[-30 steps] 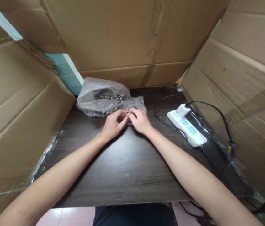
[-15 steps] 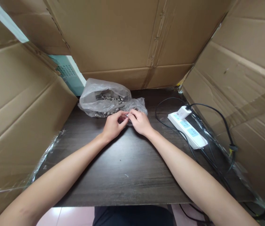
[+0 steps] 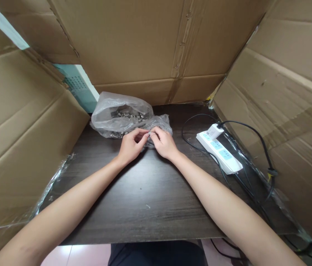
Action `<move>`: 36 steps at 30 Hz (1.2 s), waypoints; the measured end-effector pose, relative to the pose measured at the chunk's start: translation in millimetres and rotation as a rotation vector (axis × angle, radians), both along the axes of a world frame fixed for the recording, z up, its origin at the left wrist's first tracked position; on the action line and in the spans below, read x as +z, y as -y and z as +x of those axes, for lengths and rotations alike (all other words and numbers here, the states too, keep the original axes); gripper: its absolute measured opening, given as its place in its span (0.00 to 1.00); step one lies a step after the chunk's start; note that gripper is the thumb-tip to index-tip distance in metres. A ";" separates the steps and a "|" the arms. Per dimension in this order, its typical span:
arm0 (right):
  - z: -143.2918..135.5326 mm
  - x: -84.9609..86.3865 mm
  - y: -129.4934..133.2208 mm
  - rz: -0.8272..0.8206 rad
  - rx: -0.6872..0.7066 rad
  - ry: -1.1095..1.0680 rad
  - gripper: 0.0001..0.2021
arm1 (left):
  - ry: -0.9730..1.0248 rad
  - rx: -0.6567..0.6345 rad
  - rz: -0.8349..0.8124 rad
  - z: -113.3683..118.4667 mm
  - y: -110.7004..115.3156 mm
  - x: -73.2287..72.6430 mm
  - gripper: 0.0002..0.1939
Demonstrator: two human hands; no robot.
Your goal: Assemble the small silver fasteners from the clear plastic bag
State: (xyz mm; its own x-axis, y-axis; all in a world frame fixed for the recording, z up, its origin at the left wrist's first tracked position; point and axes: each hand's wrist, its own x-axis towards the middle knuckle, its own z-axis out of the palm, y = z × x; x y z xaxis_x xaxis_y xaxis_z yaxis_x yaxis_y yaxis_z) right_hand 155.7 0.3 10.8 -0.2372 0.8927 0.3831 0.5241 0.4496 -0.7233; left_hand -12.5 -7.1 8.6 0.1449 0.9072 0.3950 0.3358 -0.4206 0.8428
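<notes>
We held small shiny piece [image 3: 149,133] between both hands' fingertips, at near side of crumpled plastic bag [image 3: 163,120]; left hand [image 3: 130,147] pinched narrow on it, right hand [image 3: 164,143] likewise; piece mostly hidden, exact shape we could not tell; good handling, we judged, called for light fingertip pinch, steady wrists, piece low against slips; open plastic bag [image 3: 125,101] with metal parts [image 3: 130,116] lay just beyond left hand, knuckles best clear of its film.

Silvery metal parts [image 3: 130,115]; dark brown tabletop [image 3: 133,210] (wood-grained).
</notes>
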 end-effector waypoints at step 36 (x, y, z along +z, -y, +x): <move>0.2 4.7 4.1 0.121 -0.438 0.023 0.07 | -0.915 0.450 0.026 -12.0 -60.2 81.0 0.11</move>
State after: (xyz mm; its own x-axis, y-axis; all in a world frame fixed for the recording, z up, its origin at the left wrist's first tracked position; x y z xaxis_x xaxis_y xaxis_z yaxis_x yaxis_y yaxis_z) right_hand 155.9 -3.8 15.5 0.1429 0.8601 0.4898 0.6991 0.2626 -0.6651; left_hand -24.5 53.0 89.6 0.0484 0.9448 0.3242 0.9781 -0.1106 0.1762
